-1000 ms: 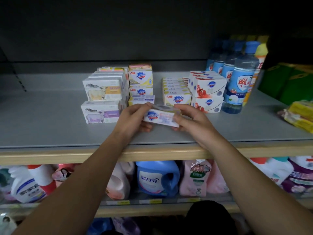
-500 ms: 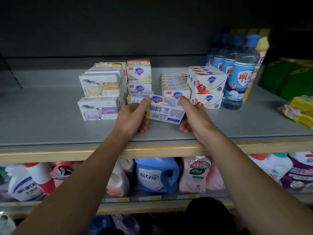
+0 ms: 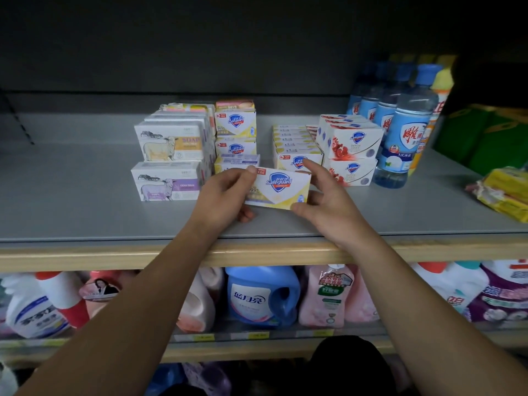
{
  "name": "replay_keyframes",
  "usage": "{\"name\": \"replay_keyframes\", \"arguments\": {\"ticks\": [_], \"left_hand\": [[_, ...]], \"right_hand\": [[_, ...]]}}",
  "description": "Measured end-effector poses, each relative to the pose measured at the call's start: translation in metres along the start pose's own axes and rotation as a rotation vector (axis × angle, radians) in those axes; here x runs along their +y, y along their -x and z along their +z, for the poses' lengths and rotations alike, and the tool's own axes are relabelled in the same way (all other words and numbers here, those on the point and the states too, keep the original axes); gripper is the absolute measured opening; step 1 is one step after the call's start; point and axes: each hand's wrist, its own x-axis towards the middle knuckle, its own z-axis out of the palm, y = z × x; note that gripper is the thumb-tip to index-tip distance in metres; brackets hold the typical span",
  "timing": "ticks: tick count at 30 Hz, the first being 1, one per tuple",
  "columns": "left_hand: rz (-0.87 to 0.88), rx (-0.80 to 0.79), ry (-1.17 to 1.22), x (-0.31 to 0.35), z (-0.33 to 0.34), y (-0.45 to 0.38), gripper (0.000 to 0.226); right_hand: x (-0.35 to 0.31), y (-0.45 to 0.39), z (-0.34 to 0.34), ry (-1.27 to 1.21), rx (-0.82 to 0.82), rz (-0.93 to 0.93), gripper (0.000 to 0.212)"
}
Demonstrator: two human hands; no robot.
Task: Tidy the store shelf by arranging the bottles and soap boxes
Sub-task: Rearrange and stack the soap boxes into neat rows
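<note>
The grey shelf (image 3: 71, 195) lies bare to the left and along its front edge, while stacked soap boxes (image 3: 171, 158) and blue bottles (image 3: 405, 138) block the middle and back right, with yellow packets (image 3: 505, 192) at far right.

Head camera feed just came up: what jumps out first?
Both hands hold a yellow Safeguard soap box front and centre above the grey shelf, left hand gripping one end, right hand the other. Behind stand stacked soap boxes, and blue-capped bottles at the right.
</note>
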Motion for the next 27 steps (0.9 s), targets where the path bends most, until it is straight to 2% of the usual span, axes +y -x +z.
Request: {"name": "replay_keyframes", "arguments": {"ticks": [4, 7, 10, 13, 17, 22, 27], "left_hand": [[-0.018, 0.012, 0.087, 0.0, -0.001, 0.0, 0.045], [-0.009, 0.06, 0.176, 0.001, -0.003, 0.0, 0.025], [0.031, 0.023, 0.244, 0.001, -0.004, 0.001, 0.01], [0.101, -0.035, 0.332, 0.0, -0.006, 0.004, 0.019], [0.182, -0.066, 0.338, 0.001, -0.009, 0.004, 0.034], [0.203, -0.16, 0.32, -0.002, -0.009, 0.003, 0.041], [0.182, -0.067, 0.28, -0.004, -0.006, 0.001, 0.029]], "right_hand": [[-0.004, 0.003, 0.004, 0.027, -0.026, -0.037, 0.078], [-0.007, 0.005, 0.004, -0.001, -0.021, -0.063, 0.066], [-0.011, 0.004, 0.006, 0.023, -0.003, -0.036, 0.048], [-0.014, 0.004, 0.006, 0.061, 0.035, 0.0, 0.063], [-0.004, 0.001, 0.001, -0.048, 0.026, 0.047, 0.046], [-0.002, 0.001, -0.004, -0.081, 0.009, 0.011, 0.057], [-0.006, 0.002, -0.002, -0.058, 0.025, 0.039, 0.052]]}}
